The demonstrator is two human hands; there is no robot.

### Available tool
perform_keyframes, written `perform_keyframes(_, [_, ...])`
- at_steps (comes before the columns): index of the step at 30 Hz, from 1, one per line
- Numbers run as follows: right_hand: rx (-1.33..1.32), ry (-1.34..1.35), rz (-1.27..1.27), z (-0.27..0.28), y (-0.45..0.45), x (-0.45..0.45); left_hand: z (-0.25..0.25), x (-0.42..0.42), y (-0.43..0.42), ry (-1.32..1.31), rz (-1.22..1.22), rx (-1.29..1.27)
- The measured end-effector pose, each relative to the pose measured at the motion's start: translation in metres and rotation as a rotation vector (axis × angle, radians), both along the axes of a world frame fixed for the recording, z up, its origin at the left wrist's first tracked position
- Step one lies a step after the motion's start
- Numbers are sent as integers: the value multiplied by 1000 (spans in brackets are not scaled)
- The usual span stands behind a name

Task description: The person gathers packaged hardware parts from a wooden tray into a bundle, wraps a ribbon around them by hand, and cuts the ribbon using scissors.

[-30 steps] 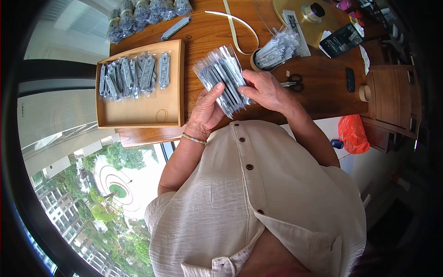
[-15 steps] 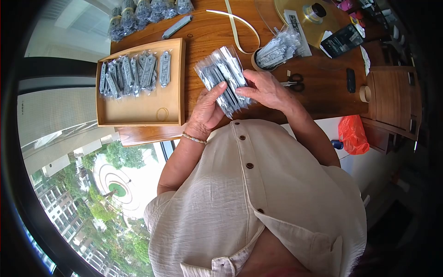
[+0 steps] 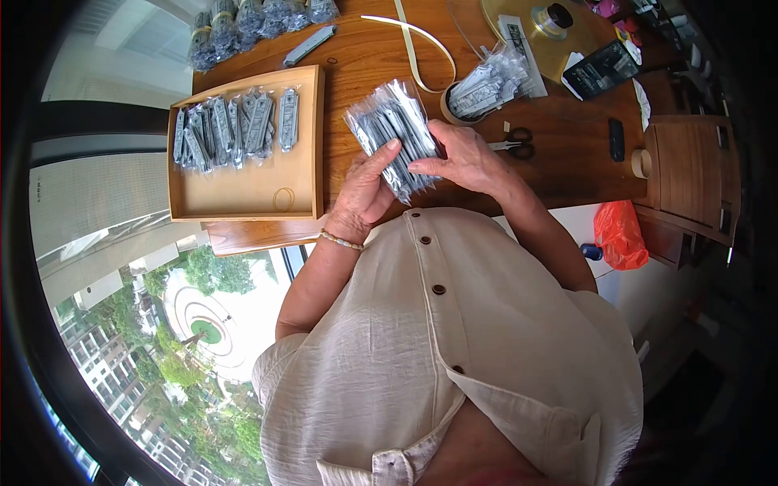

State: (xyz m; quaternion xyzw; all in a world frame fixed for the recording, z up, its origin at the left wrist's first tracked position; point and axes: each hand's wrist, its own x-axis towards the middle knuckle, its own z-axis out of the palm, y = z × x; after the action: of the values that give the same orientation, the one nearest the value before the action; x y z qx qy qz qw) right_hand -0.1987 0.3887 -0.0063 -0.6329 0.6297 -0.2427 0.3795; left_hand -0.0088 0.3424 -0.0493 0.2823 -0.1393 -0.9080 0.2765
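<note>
Between my two hands is a stack of grey strip-shaped pieces in clear plastic sleeves point(image 3: 395, 134). My left hand point(image 3: 363, 190) is closed around the stack's left and lower side, its thumb lying across the front. From the right, my right hand point(image 3: 466, 158) grips the stack's edge with thumb and fingers. What the grey pieces are I cannot make out. To the left stands a shallow wooden tray point(image 3: 318, 162), with more sleeved grey strips point(image 3: 235, 125) and yellowish rubber bands point(image 3: 284, 198) in it.
Rubber-banded bundles point(image 3: 259, 20) and a single grey strip point(image 3: 310, 46) lie at the back. Behind my right hand a round container point(image 3: 448, 109) holds more sleeved pieces. Scissors point(image 3: 519, 144), a black box point(image 3: 600, 71) and a tape roll point(image 3: 641, 164) are on the right.
The stack has been squeezed closer together and its strips sit more evenly. My right thumb has shifted slightly left across it. Both hands stay in nearly the same place.
</note>
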Motion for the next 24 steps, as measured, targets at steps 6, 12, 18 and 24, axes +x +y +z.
perform_keyframes(6, [45,-34,-4,-7,-1,-3,1,-1,1,-5,21,9])
perform_keyframes(12, [52,-16,-28,-4,-1,2,-1,-1,0,-9,11,-10])
perform_keyframes(18, [-52,58,-29,-9,3,10,-6,-1,1,8,4,-60])
perform_keyframes(24, [-23,25,-28,-9,2,6,-1,0,2,30,28,14])
